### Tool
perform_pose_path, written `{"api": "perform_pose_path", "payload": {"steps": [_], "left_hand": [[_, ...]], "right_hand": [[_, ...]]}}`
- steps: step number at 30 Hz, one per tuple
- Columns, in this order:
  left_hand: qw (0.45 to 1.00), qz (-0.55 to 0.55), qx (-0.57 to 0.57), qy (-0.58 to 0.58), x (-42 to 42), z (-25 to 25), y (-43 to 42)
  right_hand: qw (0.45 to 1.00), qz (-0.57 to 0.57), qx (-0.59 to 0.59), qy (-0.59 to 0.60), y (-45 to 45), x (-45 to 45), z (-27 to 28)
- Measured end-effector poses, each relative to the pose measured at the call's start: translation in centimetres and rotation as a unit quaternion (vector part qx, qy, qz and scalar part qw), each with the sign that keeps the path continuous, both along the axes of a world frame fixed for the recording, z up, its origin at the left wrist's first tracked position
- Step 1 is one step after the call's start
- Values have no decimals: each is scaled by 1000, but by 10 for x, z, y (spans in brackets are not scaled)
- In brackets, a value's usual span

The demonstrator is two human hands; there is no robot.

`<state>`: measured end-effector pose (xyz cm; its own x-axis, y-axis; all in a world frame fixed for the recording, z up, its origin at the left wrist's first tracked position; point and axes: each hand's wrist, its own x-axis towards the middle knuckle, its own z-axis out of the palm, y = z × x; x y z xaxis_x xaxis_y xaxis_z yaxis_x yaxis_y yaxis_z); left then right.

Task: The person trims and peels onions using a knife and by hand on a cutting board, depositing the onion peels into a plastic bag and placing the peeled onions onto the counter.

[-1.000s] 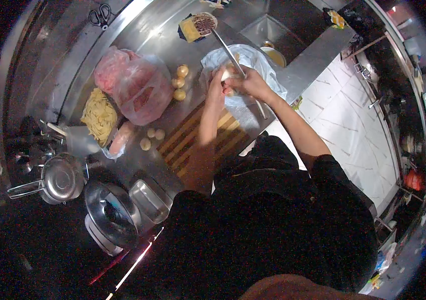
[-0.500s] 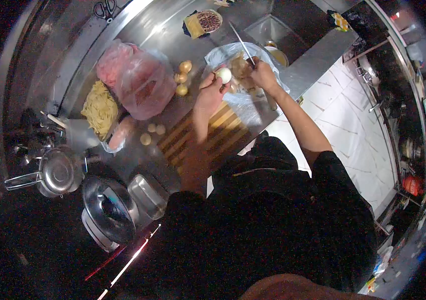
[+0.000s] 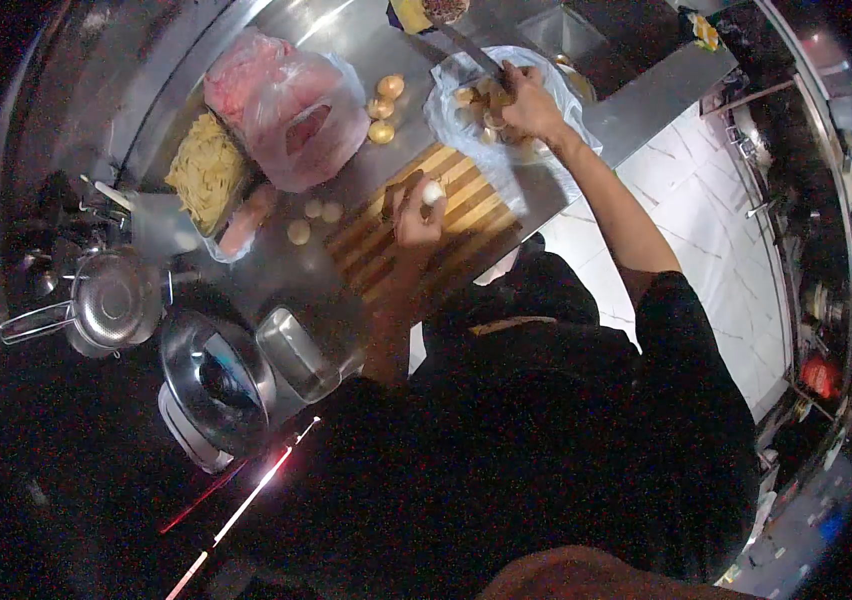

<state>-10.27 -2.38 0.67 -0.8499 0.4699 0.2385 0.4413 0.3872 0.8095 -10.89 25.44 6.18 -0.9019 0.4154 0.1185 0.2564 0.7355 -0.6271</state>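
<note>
Figure centred on the chopping board. Beyond it, the right hand hides part of one knife, its grip closed around the handle end. Over the board, the left hand curls its grip around one peeled onion, partly covered by fingers. Past the board, an open white bag contains peelings; to its left, a reddish bag's contents are indistinct. Three brown onions lie beyond the board, three pale balls left of it.
</note>
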Motion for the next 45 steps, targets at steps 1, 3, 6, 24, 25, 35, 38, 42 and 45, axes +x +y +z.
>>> {"api": "perform_pose_path", "payload": {"steps": [1,3,6,24,25,35,38,42,45], "left_hand": [[1000,18,-10,11,1,-8,-3],[999,18,28,-41,1,-17,-6],[992,17,83,-97,4,-15,-4],[990,-27,122,-66,29,18,4],[991,-31,120,-55,28,20,4],[992,-40,113,-29,21,0,0],[993,-38,108,-31,20,-3,0],[990,-40,133,-34,20,2,1],[990,-43,129,-33,20,0,-1]], "right_hand": [[999,15,31,-18,0,0,5],[998,-6,49,40,-4,-4,13],[988,-22,119,91,-15,8,33],[987,11,-160,-31,-155,126,-9],[988,15,-154,-17,-156,124,-13],[990,30,-127,-46,-162,120,-13],[990,48,-127,-45,-162,121,-14],[991,53,-108,-51,-162,109,-15],[990,54,-110,-75,-162,115,-10]]}}
